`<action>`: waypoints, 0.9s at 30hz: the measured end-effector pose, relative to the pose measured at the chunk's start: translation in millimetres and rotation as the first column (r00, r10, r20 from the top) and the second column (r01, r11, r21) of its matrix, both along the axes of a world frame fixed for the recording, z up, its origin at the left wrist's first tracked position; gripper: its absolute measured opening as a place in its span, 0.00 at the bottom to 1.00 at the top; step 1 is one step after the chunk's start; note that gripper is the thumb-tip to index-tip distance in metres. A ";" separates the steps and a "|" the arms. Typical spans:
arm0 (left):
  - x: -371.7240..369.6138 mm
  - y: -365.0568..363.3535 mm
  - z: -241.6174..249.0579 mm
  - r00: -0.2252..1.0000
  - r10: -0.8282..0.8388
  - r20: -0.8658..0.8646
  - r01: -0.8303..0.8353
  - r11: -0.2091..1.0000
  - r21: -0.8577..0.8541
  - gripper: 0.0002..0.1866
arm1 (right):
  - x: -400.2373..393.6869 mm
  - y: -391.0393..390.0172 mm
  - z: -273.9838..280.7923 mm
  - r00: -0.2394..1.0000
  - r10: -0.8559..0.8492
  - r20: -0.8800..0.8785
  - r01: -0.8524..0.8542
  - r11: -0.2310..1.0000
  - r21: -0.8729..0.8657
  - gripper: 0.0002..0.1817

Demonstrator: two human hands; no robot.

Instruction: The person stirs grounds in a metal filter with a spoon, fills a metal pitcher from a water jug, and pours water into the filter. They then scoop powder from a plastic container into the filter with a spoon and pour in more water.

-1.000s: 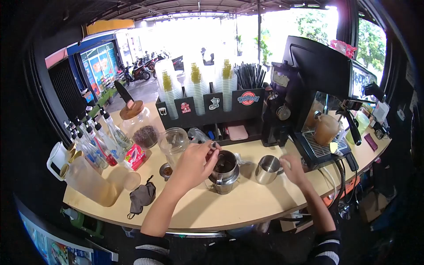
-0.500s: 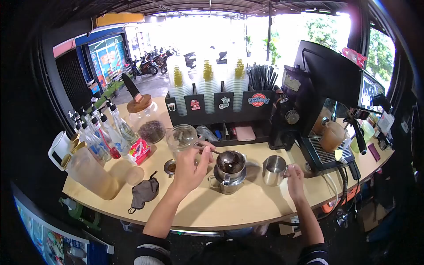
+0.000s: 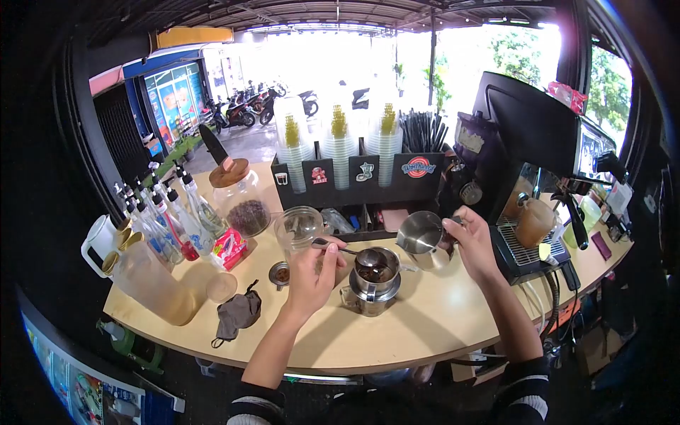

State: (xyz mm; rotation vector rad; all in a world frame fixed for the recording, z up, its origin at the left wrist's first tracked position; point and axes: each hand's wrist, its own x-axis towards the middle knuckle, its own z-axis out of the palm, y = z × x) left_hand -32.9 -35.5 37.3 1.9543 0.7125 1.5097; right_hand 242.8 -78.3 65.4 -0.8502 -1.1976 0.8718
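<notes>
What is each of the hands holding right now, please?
Left hand: closed on a spoon over the metal coffee filter.
Right hand: closed on the steel pitcher, lifted and tilted.

Spoon (image 3: 347,250): handle end buried in the left hand (image 3: 312,276) grip; only shaft and bowl show. Steel pitcher (image 3: 423,239): handle covered by the right hand (image 3: 473,244); contents not discernible. Filter cup (image 3: 374,273): dark contents, too small to identify. Both forearms cut by the bottom edge. Stickers on the black organiser (image 3: 368,173): lettering illegible. Desk (image 3: 425,333) front edge partly lost in shadow.
</notes>
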 end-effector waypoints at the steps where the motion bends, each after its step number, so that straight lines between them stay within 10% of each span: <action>1: -0.2 -1.6 0.5 1.000 -0.014 -0.026 0.014 1.000 -0.014 0.13 | -2.6 2.3 3.8 1.000 0.011 0.025 -0.011 1.000 -0.002 0.09; 27: -4.1 -6.8 -0.1 0.998 0.021 -0.065 -0.020 1.000 0.008 0.12 | -26.5 15.3 20.1 0.966 -0.034 0.256 0.033 0.999 0.011 0.11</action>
